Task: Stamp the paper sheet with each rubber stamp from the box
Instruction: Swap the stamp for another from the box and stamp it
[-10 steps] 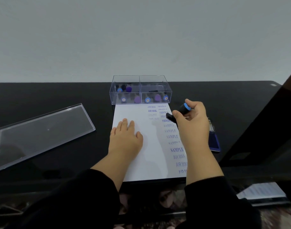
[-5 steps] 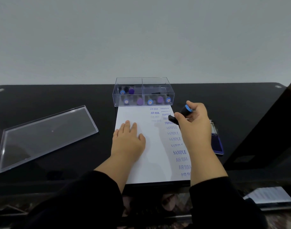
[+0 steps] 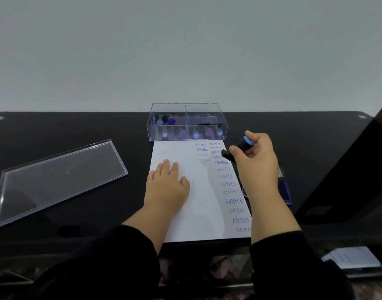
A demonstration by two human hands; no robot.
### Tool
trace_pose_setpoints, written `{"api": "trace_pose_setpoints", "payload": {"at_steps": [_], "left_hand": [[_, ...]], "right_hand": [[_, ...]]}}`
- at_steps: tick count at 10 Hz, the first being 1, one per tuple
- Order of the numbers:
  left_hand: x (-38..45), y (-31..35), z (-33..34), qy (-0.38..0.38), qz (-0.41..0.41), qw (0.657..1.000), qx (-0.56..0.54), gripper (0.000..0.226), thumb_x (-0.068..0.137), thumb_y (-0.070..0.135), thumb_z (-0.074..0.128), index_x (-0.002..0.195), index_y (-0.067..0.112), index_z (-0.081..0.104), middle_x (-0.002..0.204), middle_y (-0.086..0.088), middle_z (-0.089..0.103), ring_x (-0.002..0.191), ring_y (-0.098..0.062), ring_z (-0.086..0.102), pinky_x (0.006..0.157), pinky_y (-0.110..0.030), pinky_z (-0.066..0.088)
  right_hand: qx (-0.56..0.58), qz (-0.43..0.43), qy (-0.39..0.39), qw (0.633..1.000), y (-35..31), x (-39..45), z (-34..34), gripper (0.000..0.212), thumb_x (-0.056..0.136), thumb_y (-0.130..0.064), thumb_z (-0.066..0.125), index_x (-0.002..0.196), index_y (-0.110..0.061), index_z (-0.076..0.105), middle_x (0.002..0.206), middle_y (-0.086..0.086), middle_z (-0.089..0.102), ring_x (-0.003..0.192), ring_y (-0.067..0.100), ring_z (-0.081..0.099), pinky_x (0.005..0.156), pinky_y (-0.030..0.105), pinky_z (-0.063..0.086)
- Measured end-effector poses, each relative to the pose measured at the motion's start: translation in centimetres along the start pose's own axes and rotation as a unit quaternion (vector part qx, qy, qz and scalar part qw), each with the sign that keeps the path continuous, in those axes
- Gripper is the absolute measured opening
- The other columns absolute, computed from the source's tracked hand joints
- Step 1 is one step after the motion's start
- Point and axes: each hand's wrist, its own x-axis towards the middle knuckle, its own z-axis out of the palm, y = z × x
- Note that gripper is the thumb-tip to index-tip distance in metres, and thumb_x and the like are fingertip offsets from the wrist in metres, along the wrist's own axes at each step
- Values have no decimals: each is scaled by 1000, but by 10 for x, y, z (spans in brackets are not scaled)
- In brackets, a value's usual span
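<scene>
A plain desk-work spot, like an office or home study: a glossy black bench (image 3: pixel 77 213) set against a bare pale grey wall (image 3: pixel 185 50), with printed papers (image 3: pixel 350 259) lying lower at near right.

On my paper sheet (image 3: pixel 185 208) I read blue stamped words — AIR MAIL and FRAGILE near the top, SAMPLE down the right side, AIR MAIL again below.

Black long sleeves (image 3: pixel 112 263) end above both bare wrists.
</scene>
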Motion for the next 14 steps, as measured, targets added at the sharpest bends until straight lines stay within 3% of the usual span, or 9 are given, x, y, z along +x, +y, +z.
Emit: {"api": "trace_pose_setpoints", "payload": {"at_steps": [4,11,14], "left_hand": [[0,0,-1,1,0,1000,-3,56,101,35,21,153,19,7,160,-3,-3,147,-18,-2,117,-34,-3],[-1,1,-3,-4,-1,1000,-3,56,101,35,20,153,19,7,160,-3,-3,147,-18,-3,117,-34,-3],[0,0,-3,-9,-1,1000,6,57,101,37,19,153,19,5,160,-3,-4,147,-19,-3,117,-35,-3]], "right_hand": [[-32,-4,-5,999,3,0,-3,32,89,-17,64,109,-34,47,89,-10,61,80,5,59,62,16,44],[-55,8,-4,998,7,1,-6,35,88,-17,64,117,-31,49,87,-18,57,79,1,59,62,15,43],[-118,22,12,993,13,8,-29,42,88,-20,65,124,-33,48,88,-21,54,74,-1,56,60,11,39]]}}
